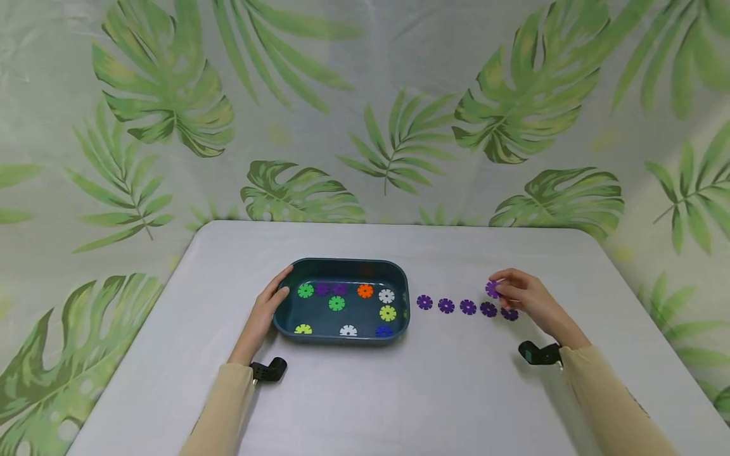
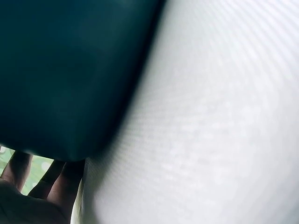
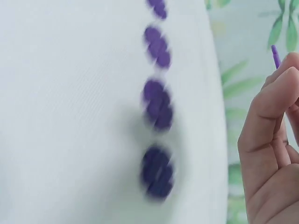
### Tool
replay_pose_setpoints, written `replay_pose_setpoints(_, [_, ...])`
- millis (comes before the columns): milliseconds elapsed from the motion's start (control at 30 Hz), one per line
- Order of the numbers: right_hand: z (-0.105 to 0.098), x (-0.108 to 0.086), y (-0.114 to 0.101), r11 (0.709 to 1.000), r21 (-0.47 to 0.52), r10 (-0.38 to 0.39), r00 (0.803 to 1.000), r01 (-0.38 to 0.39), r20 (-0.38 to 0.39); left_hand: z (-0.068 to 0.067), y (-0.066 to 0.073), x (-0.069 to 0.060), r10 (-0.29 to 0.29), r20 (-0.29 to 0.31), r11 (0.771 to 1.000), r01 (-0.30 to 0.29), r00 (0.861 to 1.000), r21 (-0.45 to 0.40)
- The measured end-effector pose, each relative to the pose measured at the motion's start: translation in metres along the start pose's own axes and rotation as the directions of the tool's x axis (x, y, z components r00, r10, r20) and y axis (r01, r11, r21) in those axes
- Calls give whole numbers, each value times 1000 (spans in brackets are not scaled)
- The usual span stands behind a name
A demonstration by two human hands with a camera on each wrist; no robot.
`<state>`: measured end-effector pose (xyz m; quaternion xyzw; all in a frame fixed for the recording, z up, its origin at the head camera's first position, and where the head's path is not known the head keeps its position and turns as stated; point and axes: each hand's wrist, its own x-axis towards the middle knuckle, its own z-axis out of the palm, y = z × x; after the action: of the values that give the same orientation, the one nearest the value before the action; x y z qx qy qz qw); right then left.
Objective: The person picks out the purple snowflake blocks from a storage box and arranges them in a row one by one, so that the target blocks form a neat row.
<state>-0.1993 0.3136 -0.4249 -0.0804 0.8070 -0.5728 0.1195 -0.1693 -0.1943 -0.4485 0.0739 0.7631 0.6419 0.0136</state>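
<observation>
My right hand (image 1: 527, 297) pinches a purple notched plastic disc (image 1: 492, 289) between thumb and fingertips, raised over the right end of a row of purple discs (image 1: 468, 307). In the right wrist view the held disc (image 3: 275, 57) shows edge-on above the fingers, and several row discs (image 3: 157, 105) lie blurred on the cloth. My left hand (image 1: 265, 310) holds the left side of a dark teal tray (image 1: 342, 340), thumb at the rim. Its fingers (image 2: 65, 189) show beside the tray wall (image 2: 60, 84) in the left wrist view.
Inside the tray lie several loose discs: green (image 1: 336, 303), orange (image 1: 365, 291), white (image 1: 386, 296), yellow (image 1: 388, 313), blue (image 1: 384, 331) and purple (image 1: 339, 289). A white cloth covers the table (image 1: 365, 399). Behind it hangs a leaf-patterned curtain (image 1: 399, 76).
</observation>
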Motion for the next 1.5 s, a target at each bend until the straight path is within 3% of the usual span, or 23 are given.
replay_pose_setpoints(167, [-27,-21,30,996,-55,72,995,-76,-74,-1,-2,-1,0,-5,1000,0,1000,-8])
replay_pose_setpoints(367, [-39,-31,52,980,-117,147,981,-163,-129,-2,-1,-3,-2,-11,1000,2,1000,-5])
replay_pose_setpoints(600, [-41,-28,45,931,-320,122,975,-177,-184,-2,-1,-3,4,-15,1000,-4,1000,2])
replay_pose_setpoints(700, [-35,-20,31,950,-282,85,982,-131,-168,-3,-1,-3,5,-18,1000,-5,1000,2])
replay_pose_setpoints(867, [-8,-2,-4,993,-111,34,997,-41,-64,-3,-1,-3,2,-18,1000,-2,1000,-3])
replay_pose_setpoints(1033, [36,22,-42,1000,7,-26,998,25,59,-1,-1,-2,-2,-18,1000,2,1000,-7])
replay_pose_setpoints(1300, [112,65,-83,995,96,-40,978,21,203,1,-1,1,4,-12,1000,-4,1000,-22])
replay_pose_setpoints(1500, [167,94,-94,992,128,-39,947,-2,318,1,-1,1,-2,-13,1000,1,1000,-22])
